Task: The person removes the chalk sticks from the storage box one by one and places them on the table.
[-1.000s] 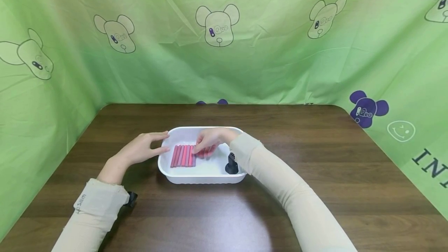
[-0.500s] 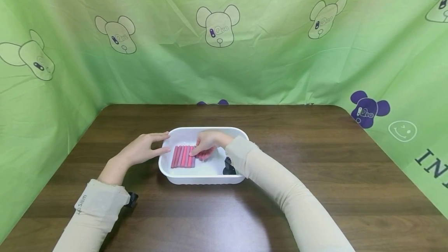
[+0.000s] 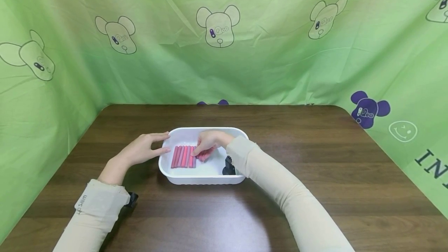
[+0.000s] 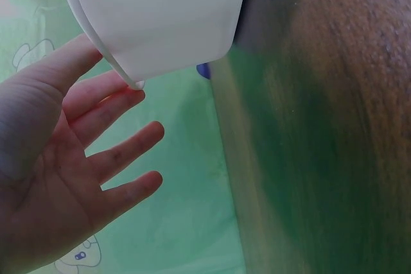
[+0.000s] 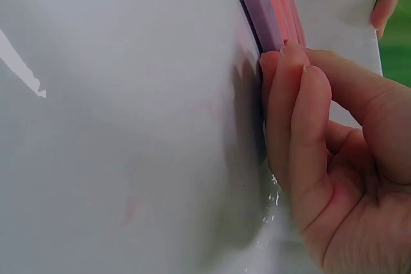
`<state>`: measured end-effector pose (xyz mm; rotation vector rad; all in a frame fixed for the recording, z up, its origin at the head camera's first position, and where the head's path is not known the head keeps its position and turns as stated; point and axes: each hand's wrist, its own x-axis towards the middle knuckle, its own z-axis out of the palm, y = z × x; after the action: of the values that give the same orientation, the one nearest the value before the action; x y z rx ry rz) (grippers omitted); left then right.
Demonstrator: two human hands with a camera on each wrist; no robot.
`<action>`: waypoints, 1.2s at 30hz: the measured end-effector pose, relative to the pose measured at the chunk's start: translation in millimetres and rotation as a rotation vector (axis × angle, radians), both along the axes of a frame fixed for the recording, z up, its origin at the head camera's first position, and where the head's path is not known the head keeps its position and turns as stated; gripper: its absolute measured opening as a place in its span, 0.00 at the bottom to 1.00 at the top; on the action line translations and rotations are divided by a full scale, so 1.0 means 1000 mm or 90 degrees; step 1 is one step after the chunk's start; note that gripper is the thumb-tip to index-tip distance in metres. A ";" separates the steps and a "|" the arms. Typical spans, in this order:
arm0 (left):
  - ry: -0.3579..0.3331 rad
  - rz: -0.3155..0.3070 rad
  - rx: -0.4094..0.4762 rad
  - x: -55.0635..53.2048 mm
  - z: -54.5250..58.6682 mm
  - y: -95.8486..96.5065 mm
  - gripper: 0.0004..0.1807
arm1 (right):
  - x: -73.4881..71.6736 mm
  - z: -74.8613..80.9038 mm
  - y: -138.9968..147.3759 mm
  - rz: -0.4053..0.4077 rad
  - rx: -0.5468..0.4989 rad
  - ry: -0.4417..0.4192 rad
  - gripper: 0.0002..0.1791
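Edged slightly leftward over the past second, a person's bare right hand (image 3: pixel 209 141) touches the right end of a row of pink and mauve chalk-like sticks (image 3: pixel 182 157) inside a white, round-cornered plastic tray (image 3: pixel 206 176); whether it pinches or merely presses the lilac end stick (image 5: pixel 261 12) cannot be told. The sticks point away from the person, left of that nearer hand. Straight-fingered, the left hand (image 3: pixel 141 149) touches the tray.

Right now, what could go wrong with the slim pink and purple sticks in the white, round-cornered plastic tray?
The right hand touches the purple end stick, so a push might skew the row. The left hand touches only the tray's rim, so the tray might slide on the brown wood-grain table.
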<state>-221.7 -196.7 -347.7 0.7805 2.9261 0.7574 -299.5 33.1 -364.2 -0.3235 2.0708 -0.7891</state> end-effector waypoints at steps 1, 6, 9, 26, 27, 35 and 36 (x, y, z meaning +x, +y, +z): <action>0.000 0.000 0.000 0.000 0.000 0.000 0.31 | 0.000 0.000 0.000 -0.003 -0.001 -0.003 0.12; 0.000 -0.001 0.001 0.001 0.000 0.000 0.30 | 0.000 -0.001 0.000 -0.008 -0.003 -0.010 0.11; 0.000 -0.002 0.001 0.001 0.001 0.001 0.30 | 0.000 -0.001 0.000 -0.011 -0.003 -0.014 0.11; -0.003 0.002 0.003 0.001 0.001 0.000 0.30 | 0.000 0.004 0.003 -0.017 -0.009 -0.024 0.11; -0.004 0.003 0.004 0.001 0.001 0.000 0.30 | -0.001 0.005 0.004 -0.014 -0.010 -0.026 0.11; -0.002 0.003 0.003 0.001 0.001 0.000 0.30 | -0.003 0.015 0.014 -0.007 -0.019 0.005 0.07; -0.001 0.003 0.003 0.000 0.000 0.000 0.30 | -0.003 0.016 0.015 -0.008 -0.022 0.009 0.06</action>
<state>-221.3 -196.8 -347.6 0.7733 2.9263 0.7651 -302.4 47.9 -347.9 -0.3350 2.0763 -0.8328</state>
